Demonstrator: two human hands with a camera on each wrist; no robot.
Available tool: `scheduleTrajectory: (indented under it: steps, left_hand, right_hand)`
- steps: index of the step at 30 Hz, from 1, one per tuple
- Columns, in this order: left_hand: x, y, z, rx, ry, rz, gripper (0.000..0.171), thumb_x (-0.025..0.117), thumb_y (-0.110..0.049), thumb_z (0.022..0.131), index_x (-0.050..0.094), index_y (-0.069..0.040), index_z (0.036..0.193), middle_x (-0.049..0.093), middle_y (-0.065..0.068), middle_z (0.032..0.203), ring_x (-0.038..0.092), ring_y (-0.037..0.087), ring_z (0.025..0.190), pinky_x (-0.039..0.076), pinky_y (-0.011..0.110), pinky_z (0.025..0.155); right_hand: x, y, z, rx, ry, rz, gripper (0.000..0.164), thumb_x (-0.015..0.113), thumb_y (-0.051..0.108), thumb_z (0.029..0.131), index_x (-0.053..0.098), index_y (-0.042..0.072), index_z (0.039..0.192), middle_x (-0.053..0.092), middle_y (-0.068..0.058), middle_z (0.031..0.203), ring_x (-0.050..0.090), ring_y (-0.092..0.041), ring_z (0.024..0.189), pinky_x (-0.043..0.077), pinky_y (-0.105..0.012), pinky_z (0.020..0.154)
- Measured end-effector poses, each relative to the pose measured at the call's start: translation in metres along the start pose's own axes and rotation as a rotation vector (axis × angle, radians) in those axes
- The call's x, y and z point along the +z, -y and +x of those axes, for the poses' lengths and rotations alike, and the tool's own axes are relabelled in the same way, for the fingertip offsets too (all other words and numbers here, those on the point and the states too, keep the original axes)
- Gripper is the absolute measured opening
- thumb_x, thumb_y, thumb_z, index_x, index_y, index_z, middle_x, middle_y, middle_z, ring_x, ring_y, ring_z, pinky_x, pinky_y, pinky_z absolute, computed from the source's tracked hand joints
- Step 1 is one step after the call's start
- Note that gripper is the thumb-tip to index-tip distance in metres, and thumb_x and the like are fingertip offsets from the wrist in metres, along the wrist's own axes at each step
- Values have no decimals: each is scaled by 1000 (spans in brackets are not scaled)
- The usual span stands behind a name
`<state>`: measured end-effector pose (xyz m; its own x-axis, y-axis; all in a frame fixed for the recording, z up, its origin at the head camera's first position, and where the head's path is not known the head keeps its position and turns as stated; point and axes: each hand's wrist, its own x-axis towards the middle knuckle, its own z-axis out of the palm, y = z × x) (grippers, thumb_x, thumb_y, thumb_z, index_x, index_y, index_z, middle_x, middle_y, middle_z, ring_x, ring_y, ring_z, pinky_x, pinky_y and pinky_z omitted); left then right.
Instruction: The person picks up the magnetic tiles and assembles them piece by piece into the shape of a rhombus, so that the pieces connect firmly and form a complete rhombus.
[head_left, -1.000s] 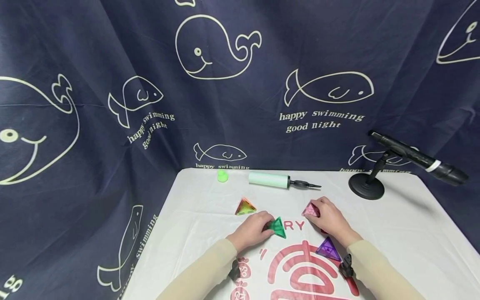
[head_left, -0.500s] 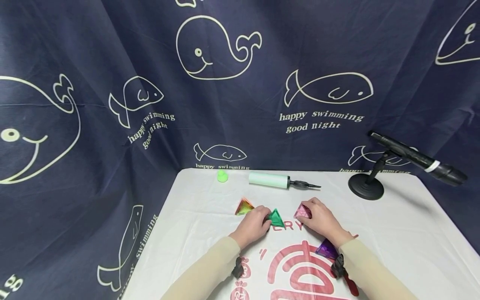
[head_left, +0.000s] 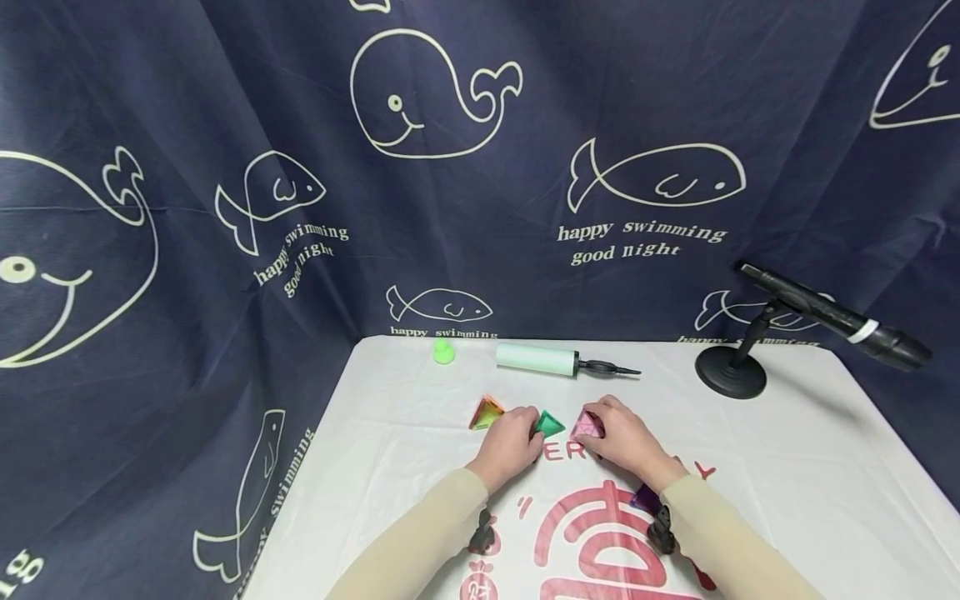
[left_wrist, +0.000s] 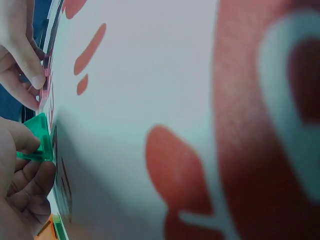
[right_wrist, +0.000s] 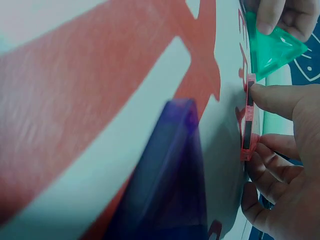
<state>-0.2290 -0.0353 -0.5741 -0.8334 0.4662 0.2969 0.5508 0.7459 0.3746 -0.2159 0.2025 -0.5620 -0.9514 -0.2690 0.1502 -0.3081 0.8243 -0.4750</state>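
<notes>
My left hand (head_left: 512, 443) pinches a green translucent triangular magnetic tile (head_left: 550, 425) between thumb and fingers; the left wrist view shows this tile (left_wrist: 42, 137) raised at an angle to the cloth. To its right, my right hand (head_left: 622, 435) grips a pink triangular magnetic tile (head_left: 586, 426) by its sides. That pink tile (right_wrist: 248, 117) appears edge-on in the right wrist view, low against the cloth. A small gap separates the two tiles in the head view. Left of my left hand lies an orange and yellow-green triangular tile (head_left: 486, 412), partly hidden by the hand.
A purple triangular tile (head_left: 645, 498) lies under my right forearm, mostly covered. Toward the back of the white cloth (head_left: 405, 467) are a lime-green small toy (head_left: 444, 352) and a mint hand pump (head_left: 537, 360). A microphone (head_left: 832, 312) on a black stand (head_left: 731, 372) occupies the back right.
Both hands have come closer together. My right hand has slid left with the pink tile; my left hand has shifted slightly away from me with the green tile, which now looks more tilted.
</notes>
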Motion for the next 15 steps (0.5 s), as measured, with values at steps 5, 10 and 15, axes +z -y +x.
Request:
scheduleTrajectory:
  steps: [5,10,15]
  left_hand:
    - [-1,-6,3,-28,20,36,17,75,-16,91,59,-15,86,49,-7,72,45,8,63,39,24,56]
    - [2,-11,8,-59,21,71,17,75,-17,90,59,-15,86,55,-5,73,50,10,64,43,29,57]
    - [7,-14,13,-92,11,97,12,75,-18,90,65,-13,94,65,-2,80,59,12,70,50,32,62]
  right_hand:
    - [5,6,4,-3,6,2,56,87,25,84,67,-7,127,62,-14,111,65,-33,103,52,-54,95]
    - [10,10,6,-10,4,-2,57,87,26,84,68,-6,126,62,-13,110,65,-32,102,52,-52,95]
    - [13,13,7,-39,-4,4,54,88,26,84,69,-6,124,63,-12,108,65,-31,100,53,-51,94]
